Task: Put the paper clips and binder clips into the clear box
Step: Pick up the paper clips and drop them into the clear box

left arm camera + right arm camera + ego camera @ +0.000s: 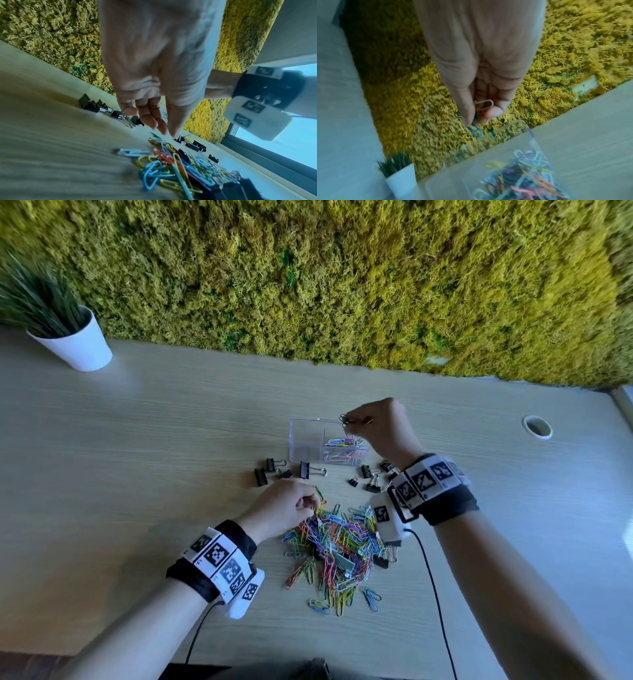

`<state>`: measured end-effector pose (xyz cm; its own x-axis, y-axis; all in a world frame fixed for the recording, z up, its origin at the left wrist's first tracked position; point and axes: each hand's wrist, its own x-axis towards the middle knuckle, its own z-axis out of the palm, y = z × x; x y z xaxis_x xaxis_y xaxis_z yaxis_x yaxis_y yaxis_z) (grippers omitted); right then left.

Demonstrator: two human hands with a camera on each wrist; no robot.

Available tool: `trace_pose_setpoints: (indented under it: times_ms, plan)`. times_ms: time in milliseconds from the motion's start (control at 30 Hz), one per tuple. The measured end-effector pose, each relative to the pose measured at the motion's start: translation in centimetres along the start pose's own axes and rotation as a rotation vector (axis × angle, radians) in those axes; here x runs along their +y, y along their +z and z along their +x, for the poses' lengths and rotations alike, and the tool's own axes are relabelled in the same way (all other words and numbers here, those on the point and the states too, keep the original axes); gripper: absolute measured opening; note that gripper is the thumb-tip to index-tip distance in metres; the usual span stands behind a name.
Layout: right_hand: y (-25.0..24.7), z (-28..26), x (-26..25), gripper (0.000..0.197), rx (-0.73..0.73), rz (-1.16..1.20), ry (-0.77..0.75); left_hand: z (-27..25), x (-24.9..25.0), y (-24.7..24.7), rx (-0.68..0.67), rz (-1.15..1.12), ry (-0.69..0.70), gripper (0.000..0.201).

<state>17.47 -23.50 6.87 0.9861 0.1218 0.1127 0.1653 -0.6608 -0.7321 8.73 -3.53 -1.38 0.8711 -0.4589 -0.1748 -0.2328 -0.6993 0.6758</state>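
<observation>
A clear box (308, 440) with two compartments stands mid-table; its right compartment holds coloured paper clips (522, 180), the left one looks bare. My right hand (373, 422) hovers over the box's right end and pinches a small bunch of paper clips (481, 108). A pile of coloured paper clips (335, 546) lies nearer me. My left hand (291, 505) is at the pile's far left edge, fingertips (164, 129) pressed against the thumb on a paper clip there. Black binder clips (274, 469) lie between pile and box, with more (371, 479) at the right.
A white pot with a green plant (75, 344) stands at the far left. A moss wall (342, 285) runs along the table's back edge. A round cable hole (536, 426) is at the right. Black cables (435, 594) trail from both wrists toward me.
</observation>
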Motion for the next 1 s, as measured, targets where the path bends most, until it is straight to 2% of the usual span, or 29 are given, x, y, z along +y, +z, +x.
trace_pose_setpoints:
  times_ms: [133, 233, 333, 433, 567, 633, 733, 900, 1000]
  plan:
    - [1.1, -0.1, 0.5, 0.022, -0.048, -0.13, -0.083, -0.2, 0.5, 0.0, -0.041, -0.014, -0.018, 0.014]
    - [0.9, -1.8, 1.4, 0.021, 0.011, -0.119, -0.143, -0.2, 0.0, 0.3, -0.11, 0.036, 0.025, 0.025]
    - [0.5, -4.6, 3.4, 0.019, 0.044, -0.143, -0.096, -0.2, -0.4, 0.6, -0.106, 0.05, 0.018, 0.026]
    - [0.4, -7.8, 5.5, 0.022, -0.128, -0.236, -0.03, -0.3, -0.5, 0.7, -0.053, 0.038, 0.027, 0.022]
    - [1.1, -10.7, 6.8, 0.031, -0.285, -0.332, 0.046, -0.4, -0.5, 0.5, -0.025, 0.086, 0.052, 0.02]
    - [1.8, -11.6, 6.5, 0.034, -0.348, -0.352, 0.018, -0.4, -0.5, 0.4, -0.019, 0.099, 0.059, 0.022]
    - [2.8, -12.1, 5.5, 0.034, -0.4, -0.248, -0.081, -0.2, -0.4, 0.7, -0.01, 0.105, 0.079, 0.021]
    - [3.2, -11.6, 5.5, 0.035, -0.282, -0.204, -0.074, 0.2, 0.1, 1.2, 0.024, 0.174, 0.086, 0.019]
    - [3.3, -11.3, 5.2, 0.032, -0.285, -0.229, -0.095, 0.3, 0.5, 1.5, 0.025, 0.244, 0.088, 0.018]
